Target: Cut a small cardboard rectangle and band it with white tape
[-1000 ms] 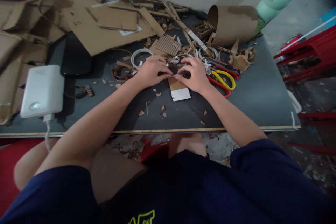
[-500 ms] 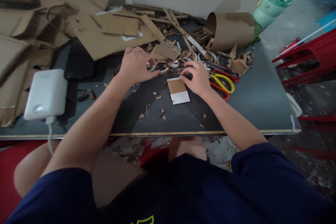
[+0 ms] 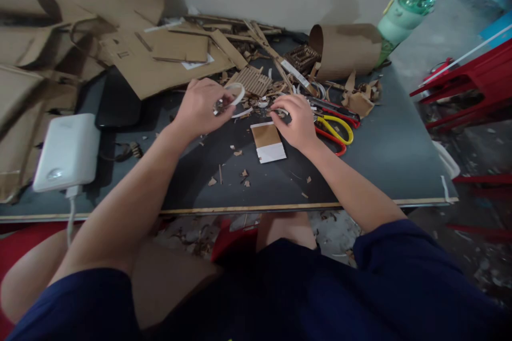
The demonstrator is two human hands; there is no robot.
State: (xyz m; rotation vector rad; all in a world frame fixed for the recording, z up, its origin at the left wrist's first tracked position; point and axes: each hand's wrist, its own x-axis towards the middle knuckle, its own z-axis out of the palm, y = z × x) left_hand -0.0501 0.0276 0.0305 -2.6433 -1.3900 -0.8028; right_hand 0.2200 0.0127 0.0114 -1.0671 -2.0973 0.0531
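My left hand (image 3: 204, 106) is closed around a white tape roll (image 3: 239, 95), whose pale rim shows beyond my fingers. A short white strip (image 3: 242, 113) lies just past the fingertips. My right hand (image 3: 295, 121) has thumb and index finger pinched together; whatever is between them is too small to make out. Just left of and below that hand, a small cardboard piece (image 3: 267, 136) lies flat, brown in the middle with a white band along its near end. Yellow-and-red-handled scissors (image 3: 338, 130) rest right of my right hand.
Cardboard sheets (image 3: 180, 48) and scraps cover the back of the dark table (image 3: 392, 165). A ribbed cardboard piece (image 3: 254, 80) lies among them. At the back right are a cardboard tube (image 3: 352, 48) and a green bottle (image 3: 406, 16). A white power bank (image 3: 66, 152) stands left.
My left hand has turned the tape roll so more of its white rim shows. My right hand's fingertips have closed together beyond the cardboard piece. The view has shifted slightly.
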